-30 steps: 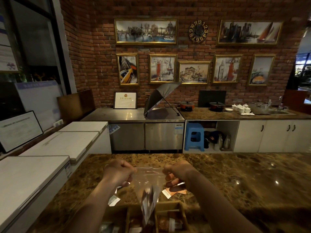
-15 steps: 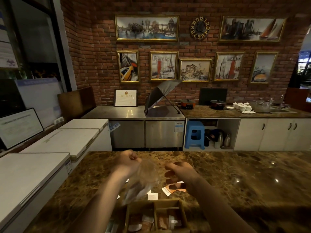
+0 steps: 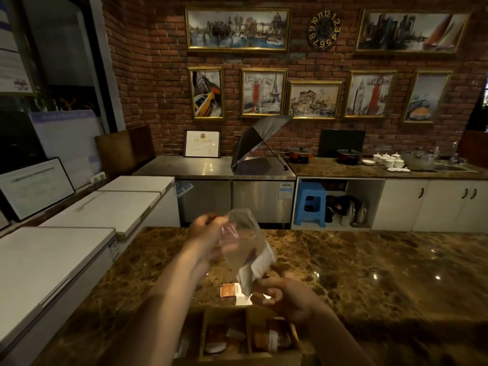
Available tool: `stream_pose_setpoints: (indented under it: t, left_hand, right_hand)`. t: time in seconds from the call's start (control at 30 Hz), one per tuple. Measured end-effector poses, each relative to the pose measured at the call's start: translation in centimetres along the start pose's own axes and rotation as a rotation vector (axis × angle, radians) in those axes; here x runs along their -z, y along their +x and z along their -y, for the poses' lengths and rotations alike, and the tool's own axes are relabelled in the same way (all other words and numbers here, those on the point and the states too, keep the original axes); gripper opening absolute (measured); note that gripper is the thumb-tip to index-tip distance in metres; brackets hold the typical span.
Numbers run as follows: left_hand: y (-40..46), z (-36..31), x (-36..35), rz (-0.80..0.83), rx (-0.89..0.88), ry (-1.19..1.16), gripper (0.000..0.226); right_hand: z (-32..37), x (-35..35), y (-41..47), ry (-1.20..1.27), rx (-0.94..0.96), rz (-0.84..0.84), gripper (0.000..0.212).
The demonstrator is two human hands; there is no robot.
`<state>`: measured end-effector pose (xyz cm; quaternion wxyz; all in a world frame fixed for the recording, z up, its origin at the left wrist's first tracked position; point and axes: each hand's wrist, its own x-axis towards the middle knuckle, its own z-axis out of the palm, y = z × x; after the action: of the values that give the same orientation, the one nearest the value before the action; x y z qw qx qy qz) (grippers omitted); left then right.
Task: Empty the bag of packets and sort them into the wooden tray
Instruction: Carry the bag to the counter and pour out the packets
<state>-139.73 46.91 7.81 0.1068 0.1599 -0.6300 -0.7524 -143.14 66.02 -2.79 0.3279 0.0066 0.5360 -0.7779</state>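
Observation:
My left hand (image 3: pixel 207 233) grips the upper end of a clear plastic bag (image 3: pixel 243 244) and holds it tilted above the marble counter (image 3: pixel 369 273). A few packets (image 3: pixel 260 264) lie bunched at the bag's lower end. My right hand (image 3: pixel 284 297) sits just under that end with its fingers curled and pinches the bag's bottom edge. The wooden tray (image 3: pixel 248 328) lies at the near edge below my arms, with packets in its compartments. An orange packet (image 3: pixel 229 290) and a white packet (image 3: pixel 243 300) lie on the counter just beyond the tray.
White chest freezers (image 3: pixel 52 260) line the left side of the counter. Across the aisle stand a steel worktop (image 3: pixel 211 167) with an open umbrella (image 3: pixel 257 138), a blue stool (image 3: pixel 309 204) and cabinets with pots and cups.
My left hand has lifted the bag higher and tilted it. My right hand, which had let go of the bag, has come back under its lower end. Packets dropped onto the counter.

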Motion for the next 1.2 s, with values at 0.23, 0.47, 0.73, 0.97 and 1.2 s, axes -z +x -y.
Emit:
stream_pose_setpoints:
  t: [0.23,0.47,0.73,0.97,1.2]
  left_hand:
    - [2.1,3.0,3.7,-0.052,0.063,-0.082,0.024]
    - [1.4,7.1,6.9,-0.023,0.104,0.039,0.018]
    - [1.7,5.9,6.9,-0.155,-0.053,0.163,0.015]
    - [2.0,4.7,2.3,0.184,-0.194,0.663,0.043]
    - [2.1,8.5,1.0,0.412,-0.154,0.875,0.072]
  right_hand:
    - [-0.2,0.7,-0.1,0.061,0.061,-0.018,0.072]
    - [-0.2,1.3,-0.3,0.036,0.037,-0.084,0.063]
    - [1.0,1.6,-1.0,-0.397,0.051,-0.254,0.052]
    - [2.0,-0.5,-1.7,-0.77,0.074,-0.247,0.056]
    - [1.4,-2.5,-1.3,-1.207,0.208,-0.199,0.046]
